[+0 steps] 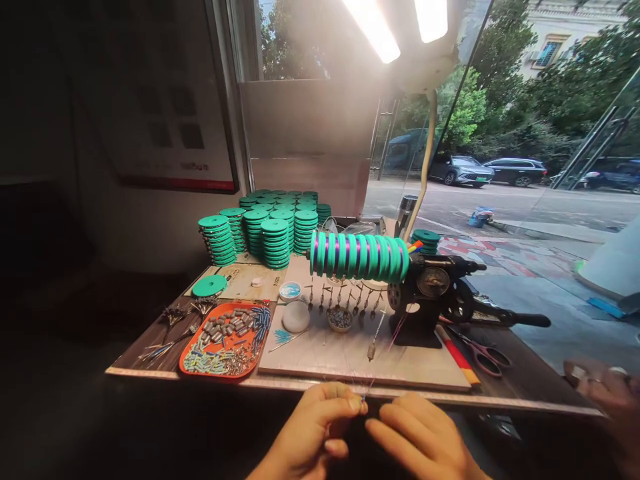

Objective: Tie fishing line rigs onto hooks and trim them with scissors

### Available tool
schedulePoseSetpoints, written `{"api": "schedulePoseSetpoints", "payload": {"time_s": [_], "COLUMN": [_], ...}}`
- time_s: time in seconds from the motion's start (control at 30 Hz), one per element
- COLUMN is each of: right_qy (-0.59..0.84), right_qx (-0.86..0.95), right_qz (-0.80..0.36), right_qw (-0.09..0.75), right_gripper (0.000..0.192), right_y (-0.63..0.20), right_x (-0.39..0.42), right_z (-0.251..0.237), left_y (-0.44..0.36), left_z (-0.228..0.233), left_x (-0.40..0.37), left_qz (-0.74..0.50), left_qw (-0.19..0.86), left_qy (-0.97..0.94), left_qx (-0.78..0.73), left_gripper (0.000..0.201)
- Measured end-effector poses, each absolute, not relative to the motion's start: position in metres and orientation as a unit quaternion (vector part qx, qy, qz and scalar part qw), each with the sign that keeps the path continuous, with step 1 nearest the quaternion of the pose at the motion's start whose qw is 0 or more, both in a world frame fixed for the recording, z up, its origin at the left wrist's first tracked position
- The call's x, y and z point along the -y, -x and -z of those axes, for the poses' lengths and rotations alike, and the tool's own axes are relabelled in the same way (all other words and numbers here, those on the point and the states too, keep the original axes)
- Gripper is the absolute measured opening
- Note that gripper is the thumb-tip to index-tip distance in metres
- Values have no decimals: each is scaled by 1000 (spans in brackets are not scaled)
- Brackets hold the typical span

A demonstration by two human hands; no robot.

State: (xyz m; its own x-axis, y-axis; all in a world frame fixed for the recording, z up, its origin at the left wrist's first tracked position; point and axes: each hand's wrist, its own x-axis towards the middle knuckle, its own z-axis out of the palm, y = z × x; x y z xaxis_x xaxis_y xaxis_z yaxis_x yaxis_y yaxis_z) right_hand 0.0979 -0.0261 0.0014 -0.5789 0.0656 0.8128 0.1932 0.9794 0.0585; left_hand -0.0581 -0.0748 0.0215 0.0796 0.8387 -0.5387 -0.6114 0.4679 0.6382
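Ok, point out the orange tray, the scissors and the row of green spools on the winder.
orange tray [187, 365], head view, on its near left rim.
scissors [481, 353], head view, on the red handles.
row of green spools [358, 256], head view, on a middle spool's edge.

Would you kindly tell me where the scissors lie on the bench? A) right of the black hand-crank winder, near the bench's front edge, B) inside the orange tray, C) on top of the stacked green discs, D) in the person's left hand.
A: the scissors lie on the bench right of the black winder, well away from the orange tray.
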Motion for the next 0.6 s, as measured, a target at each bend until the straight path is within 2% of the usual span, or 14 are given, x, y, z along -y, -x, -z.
{"api": "schedulePoseSetpoints", "payload": {"time_s": [0.17,0.23,0.27,0.33,0.4,0.43,0.5,0.6], "right_qy": [49,69,100,189,273,293,310,327], "right_qx": [869,866,857,812,726,681,620,636], "right_qz": [119,70,2,-204,-440,-533,-642,-627], "right_qw": [478,491,505,513,453,407,328,308], "right_gripper": [20,16,15,15,20,26,36,38], "right_y": [-87,-85,-86,-87,-88,-89,-91,-95], "right_x": [27,30,32,37,41,43,46,51], "right_z": [11,16,20,30,39,42,43,35], "left_y": [56,56,56,56,56,56,56,56], "left_z": [-23,-18,-15,-9,-7,-7,-11,-18], "left_x": [77,76,76,74,73,72,72,76], "left_qz": [-492,-493,-493,-479,-458,-458,-475,-479], "left_qw": [765,770,773,781,771,744,636,424], "left_qy": [-73,-66,-70,-100,-169,-222,-362,-547], "left_qx": [-409,-399,-395,-389,-409,-432,-489,-540], "left_gripper": [19,20,21,24,25,24,20,15]}}
